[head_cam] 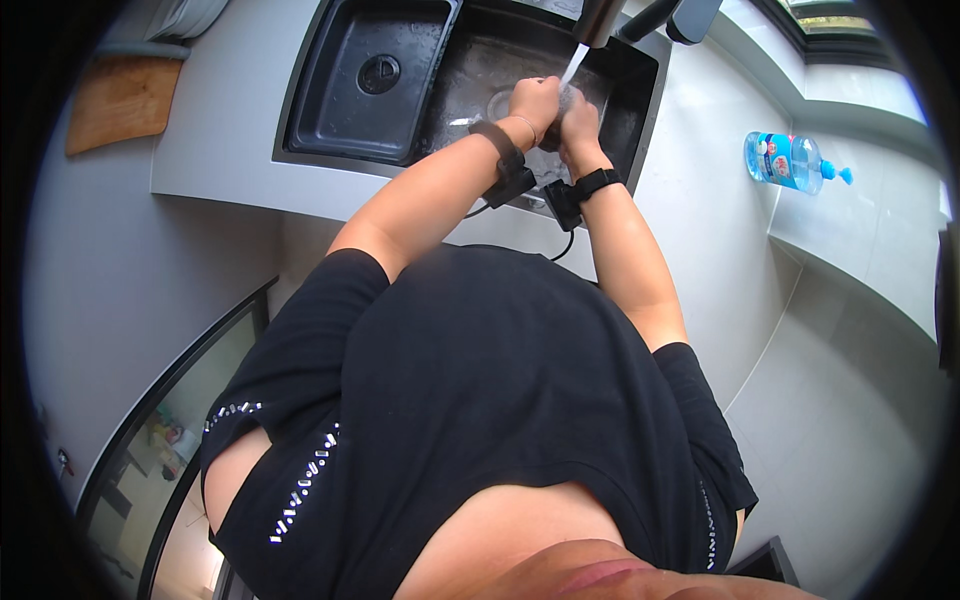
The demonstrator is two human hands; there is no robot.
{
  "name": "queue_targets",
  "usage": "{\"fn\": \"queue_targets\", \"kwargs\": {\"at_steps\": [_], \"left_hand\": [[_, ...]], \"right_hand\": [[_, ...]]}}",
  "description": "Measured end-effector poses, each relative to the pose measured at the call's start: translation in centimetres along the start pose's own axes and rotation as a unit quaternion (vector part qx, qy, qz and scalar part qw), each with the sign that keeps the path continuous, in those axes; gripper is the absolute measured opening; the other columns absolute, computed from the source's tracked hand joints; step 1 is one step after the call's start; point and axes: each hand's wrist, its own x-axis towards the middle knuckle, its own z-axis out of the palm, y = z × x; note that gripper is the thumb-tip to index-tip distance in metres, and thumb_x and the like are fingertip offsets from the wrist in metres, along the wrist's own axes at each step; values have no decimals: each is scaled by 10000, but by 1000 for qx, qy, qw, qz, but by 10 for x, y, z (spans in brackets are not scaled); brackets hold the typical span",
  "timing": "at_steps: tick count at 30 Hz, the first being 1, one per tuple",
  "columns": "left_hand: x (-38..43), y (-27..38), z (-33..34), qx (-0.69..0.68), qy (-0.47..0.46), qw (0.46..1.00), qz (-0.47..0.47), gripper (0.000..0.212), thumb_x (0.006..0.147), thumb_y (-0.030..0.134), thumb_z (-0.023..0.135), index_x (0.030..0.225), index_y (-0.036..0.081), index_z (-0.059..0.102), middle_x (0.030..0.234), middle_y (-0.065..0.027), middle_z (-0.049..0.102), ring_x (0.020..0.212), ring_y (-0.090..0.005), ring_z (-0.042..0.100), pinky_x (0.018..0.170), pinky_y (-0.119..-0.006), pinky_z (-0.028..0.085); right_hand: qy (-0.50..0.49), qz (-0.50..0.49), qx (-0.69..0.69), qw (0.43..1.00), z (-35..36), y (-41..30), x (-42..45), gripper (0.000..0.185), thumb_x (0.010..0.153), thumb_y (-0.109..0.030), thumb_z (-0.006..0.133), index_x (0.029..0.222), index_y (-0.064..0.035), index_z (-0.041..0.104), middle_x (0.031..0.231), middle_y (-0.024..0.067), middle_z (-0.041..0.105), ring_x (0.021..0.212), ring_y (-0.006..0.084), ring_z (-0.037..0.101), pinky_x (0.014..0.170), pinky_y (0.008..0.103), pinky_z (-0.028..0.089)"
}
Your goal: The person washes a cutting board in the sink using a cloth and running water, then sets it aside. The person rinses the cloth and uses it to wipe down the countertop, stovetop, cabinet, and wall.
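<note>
Both hands are together inside the right basin of a dark sink, under running water from a tap. Between them is a small wet grey object, mostly covered by the fingers and blurred; its kind cannot be told. My left hand curls around its left side. My right hand grips it from the right, with the fingers bent. A darker patch shows below it between the palms. Each wrist wears a black strap with a small box and cable.
A black drain tray fills the sink's left side. On the counter's right lies a clear blue-labelled pump bottle, seemingly dish soap. A wooden board is at far left. A second dark tap fitting stands behind the sink, near a window.
</note>
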Motion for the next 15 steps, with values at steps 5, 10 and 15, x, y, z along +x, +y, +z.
{"fn": "queue_targets", "kwargs": {"at_steps": [5, 10, 15], "left_hand": [[7, 10, -6, -67, -72, 995, -9, 280, 831, 253, 555, 860, -7, 653, 839, -65, 623, 753, -154, 555, 672, -297, 447], [24, 9, -19, 30, -64, 987, 142, 324, 817, 246, 614, 1012, -12, 593, 940, -86, 615, 857, -164, 582, 768, -295, 469], [20, 4, -17, 117, -60, 954, 270, 487, 781, 204, 662, 1182, -8, 485, 1079, -128, 581, 1004, -203, 563, 877, -282, 447]], "right_hand": [[-41, 128, 158, 978, -7, -37, -10, 455, 890, -355, 456, 1051, 50, 585, 1003, 140, 622, 899, 242, 600, 769, 345, 465], [-212, 215, 294, 907, -22, -62, -22, 585, 907, -545, 329, 1291, -114, 420, 1327, 168, 428, 1227, 331, 399, 919, 647, 338], [-296, 118, 423, 848, -15, -25, -4, 513, 895, -426, 326, 1265, -92, 444, 1302, 180, 449, 1217, 351, 412, 987, 575, 331]]}}
